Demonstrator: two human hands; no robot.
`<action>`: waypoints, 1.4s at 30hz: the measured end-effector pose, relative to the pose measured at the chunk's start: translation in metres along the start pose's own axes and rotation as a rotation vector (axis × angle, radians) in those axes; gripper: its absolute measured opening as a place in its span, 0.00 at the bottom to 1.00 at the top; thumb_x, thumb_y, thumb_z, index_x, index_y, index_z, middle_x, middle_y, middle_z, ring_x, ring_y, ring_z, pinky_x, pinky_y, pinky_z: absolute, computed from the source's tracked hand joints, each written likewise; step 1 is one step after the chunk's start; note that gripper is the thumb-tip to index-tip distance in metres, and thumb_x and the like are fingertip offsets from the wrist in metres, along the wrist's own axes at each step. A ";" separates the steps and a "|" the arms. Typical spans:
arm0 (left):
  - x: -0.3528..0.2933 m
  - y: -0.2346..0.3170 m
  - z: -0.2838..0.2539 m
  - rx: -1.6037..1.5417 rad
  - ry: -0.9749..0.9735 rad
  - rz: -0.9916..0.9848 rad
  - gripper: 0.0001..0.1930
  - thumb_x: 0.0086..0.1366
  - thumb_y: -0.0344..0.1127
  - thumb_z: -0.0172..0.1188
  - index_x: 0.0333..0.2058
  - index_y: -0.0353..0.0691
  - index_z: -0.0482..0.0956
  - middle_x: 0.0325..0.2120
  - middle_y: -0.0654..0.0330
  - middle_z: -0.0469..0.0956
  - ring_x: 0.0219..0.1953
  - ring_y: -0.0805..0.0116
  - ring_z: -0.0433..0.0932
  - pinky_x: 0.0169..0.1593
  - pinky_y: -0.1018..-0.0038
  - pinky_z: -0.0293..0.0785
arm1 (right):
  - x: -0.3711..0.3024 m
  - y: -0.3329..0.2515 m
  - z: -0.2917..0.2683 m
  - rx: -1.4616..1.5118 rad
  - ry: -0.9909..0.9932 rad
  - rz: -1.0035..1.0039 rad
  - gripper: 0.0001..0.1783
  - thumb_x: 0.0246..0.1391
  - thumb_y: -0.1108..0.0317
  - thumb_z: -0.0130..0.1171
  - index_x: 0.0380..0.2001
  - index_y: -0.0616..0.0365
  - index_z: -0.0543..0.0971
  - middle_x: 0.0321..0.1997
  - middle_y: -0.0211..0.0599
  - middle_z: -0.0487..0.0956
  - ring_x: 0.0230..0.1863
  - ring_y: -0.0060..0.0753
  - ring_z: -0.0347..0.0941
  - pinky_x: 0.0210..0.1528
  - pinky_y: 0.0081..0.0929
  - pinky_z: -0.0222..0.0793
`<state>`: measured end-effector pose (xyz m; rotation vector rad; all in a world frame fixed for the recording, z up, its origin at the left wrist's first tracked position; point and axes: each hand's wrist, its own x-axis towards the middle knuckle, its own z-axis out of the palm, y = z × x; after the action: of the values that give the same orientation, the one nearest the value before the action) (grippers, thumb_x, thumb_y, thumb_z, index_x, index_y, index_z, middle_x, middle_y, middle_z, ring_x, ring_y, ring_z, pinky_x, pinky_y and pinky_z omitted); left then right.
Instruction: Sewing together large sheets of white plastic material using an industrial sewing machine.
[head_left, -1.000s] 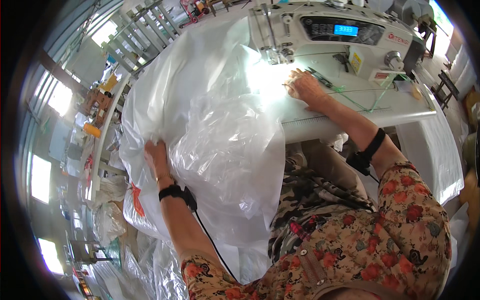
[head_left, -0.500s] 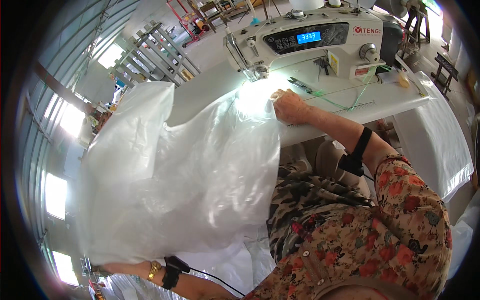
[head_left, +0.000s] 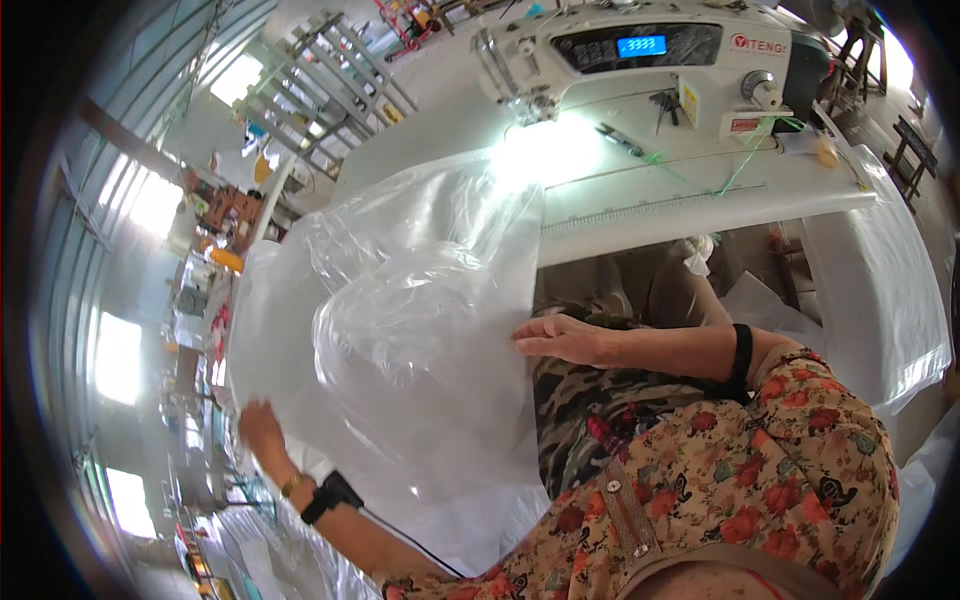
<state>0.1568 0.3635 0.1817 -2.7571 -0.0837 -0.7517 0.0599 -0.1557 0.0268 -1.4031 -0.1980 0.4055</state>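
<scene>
A large sheet of clear plastic film (head_left: 420,340) hangs from the white sewing machine's table toward my lap, its far end under the bright lamp beside the needle. My right hand (head_left: 565,338) is at the film's right edge, fingers stretched out and pointing left, with the tips touching or just over the plastic. At the film's left edge is my left hand (head_left: 262,432), raised and smeared by motion; whether it grips the film cannot be made out. The sewing machine (head_left: 640,75) stands at the top with a lit blue display.
Small black-handled snips (head_left: 620,140) and green thread (head_left: 742,165) lie on the machine table (head_left: 640,215). More white film (head_left: 880,290) drapes over its right end. Grey metal racks (head_left: 325,90) stand at the far left, and a dark stool (head_left: 900,145) at the far right.
My right hand has come back from beside the needle to the film's near right edge. My left hand has moved up and right. The film's left side has drawn inward and bunched into folds.
</scene>
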 end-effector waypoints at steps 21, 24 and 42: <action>0.013 0.298 0.004 -1.355 -0.235 0.304 0.30 0.63 0.45 0.62 0.58 0.34 0.69 0.56 0.47 0.72 0.58 0.50 0.71 0.60 0.63 0.65 | -0.051 0.041 -0.038 -0.246 0.215 0.095 0.09 0.57 0.67 0.57 0.35 0.62 0.78 0.27 0.23 0.75 0.29 0.14 0.66 0.33 0.18 0.65; -0.051 0.320 -0.048 -1.231 -0.042 0.723 0.27 0.60 0.37 0.61 0.58 0.36 0.70 0.54 0.48 0.74 0.56 0.51 0.73 0.56 0.64 0.69 | -0.051 0.038 -0.022 -0.223 0.120 0.007 0.08 0.57 0.70 0.56 0.38 0.61 0.77 0.27 0.24 0.74 0.28 0.14 0.66 0.33 0.19 0.65; -0.446 -0.058 0.046 0.076 -1.206 0.088 0.10 0.54 0.38 0.59 0.27 0.38 0.84 0.32 0.49 0.82 0.40 0.47 0.80 0.48 0.55 0.74 | -0.055 0.034 -0.013 -0.230 0.103 -0.106 0.09 0.62 0.77 0.49 0.45 0.63 0.72 0.33 0.28 0.75 0.36 0.16 0.69 0.41 0.19 0.68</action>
<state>-0.2130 0.4404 -0.0663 -2.6764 -0.2121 0.9623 0.0089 -0.1849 -0.0034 -1.6275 -0.2399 0.2269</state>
